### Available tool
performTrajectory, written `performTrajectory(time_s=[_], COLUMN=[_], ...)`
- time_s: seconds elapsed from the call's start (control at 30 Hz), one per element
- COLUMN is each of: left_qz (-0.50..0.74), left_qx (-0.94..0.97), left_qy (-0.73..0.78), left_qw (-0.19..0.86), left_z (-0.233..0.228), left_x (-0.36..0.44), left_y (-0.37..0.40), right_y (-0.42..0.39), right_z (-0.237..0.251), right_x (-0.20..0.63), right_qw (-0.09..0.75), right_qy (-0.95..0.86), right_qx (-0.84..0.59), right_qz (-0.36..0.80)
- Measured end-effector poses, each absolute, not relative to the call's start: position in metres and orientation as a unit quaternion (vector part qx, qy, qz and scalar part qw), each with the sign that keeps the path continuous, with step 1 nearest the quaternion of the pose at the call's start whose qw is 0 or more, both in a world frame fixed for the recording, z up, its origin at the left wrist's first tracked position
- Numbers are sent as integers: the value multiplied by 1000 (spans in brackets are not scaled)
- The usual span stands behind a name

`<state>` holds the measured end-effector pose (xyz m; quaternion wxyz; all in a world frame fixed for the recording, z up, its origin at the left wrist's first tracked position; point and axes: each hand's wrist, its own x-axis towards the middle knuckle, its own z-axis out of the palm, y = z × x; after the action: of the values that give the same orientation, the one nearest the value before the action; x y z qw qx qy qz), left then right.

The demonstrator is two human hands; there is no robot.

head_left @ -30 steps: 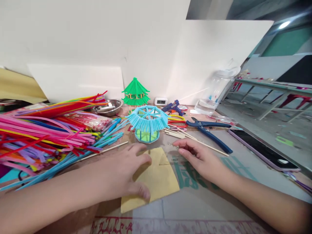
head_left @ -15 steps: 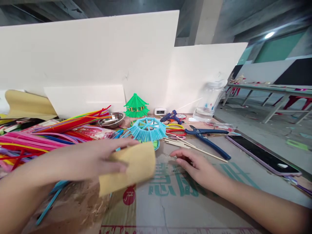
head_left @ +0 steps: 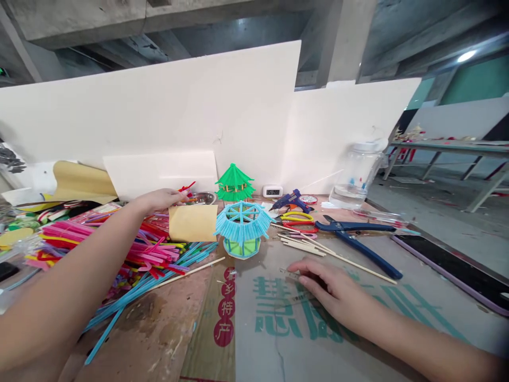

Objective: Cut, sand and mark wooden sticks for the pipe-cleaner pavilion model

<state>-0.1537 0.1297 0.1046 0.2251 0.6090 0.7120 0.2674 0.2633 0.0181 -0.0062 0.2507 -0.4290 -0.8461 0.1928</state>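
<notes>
My left hand (head_left: 165, 199) reaches over the pipe cleaners (head_left: 147, 244) to the near side of a metal bowl (head_left: 207, 198). Its fingers stretch forward by some red stems; the tips are partly hidden. Just below that hand, a tan rectangular sheet (head_left: 193, 223) stands or leans beside a small pavilion model (head_left: 242, 228) with a light-blue roof and green base. My right hand (head_left: 322, 281) rests on the printed cardboard (head_left: 258, 350), fingers loosely curled with the thumb apart, nothing visible in them. Behind the blue model is a green tiered roof (head_left: 234, 183).
Thin wooden sticks (head_left: 306, 246), scissors (head_left: 294, 217), blue-handled cutters (head_left: 358, 239) and a glue gun (head_left: 289, 200) lie to the right of the models. A clear water jug (head_left: 353, 178), small digital clock (head_left: 272, 191) and phone (head_left: 449, 270) are around them. White boards (head_left: 254, 116) stand behind.
My left hand has let go of the tan sheet beside the blue model and moved back toward the bowl. My right hand stays on the cardboard. The view has shifted left and up.
</notes>
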Motion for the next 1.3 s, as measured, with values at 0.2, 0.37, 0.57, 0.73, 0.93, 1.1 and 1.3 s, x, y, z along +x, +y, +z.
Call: performTrajectory(time_s=[0.2, 0.37, 0.57, 0.73, 0.93, 1.1, 1.3], left_qz=[128, 115, 99, 115, 153, 107, 70], left_qx=[664, 659, 638, 649, 832, 944, 942], left_qy=[686, 717, 761, 747, 526, 304, 317], left_qw=[269, 196, 63, -89, -87, -63, -88], left_z=[109, 123, 107, 115, 110, 41, 3], left_x=[-172, -193, -177, -137, -39, 33, 38], left_y=[135, 134, 135, 110, 13, -35, -33], right_y=[17, 16, 16, 13, 20, 38, 60], right_z=[-5, -4, -4, 10, 56, 74, 57], right_x=[263, 264, 261, 261, 288, 313, 325], right_qw=[238, 234, 237, 232, 198, 92, -41], right_qy=[-855, -867, -873, -891, -891, -856, -839], right_qx=[-421, -402, -393, -364, -403, -509, -540], right_qz=[187, 179, 164, 136, 68, 5, -45])
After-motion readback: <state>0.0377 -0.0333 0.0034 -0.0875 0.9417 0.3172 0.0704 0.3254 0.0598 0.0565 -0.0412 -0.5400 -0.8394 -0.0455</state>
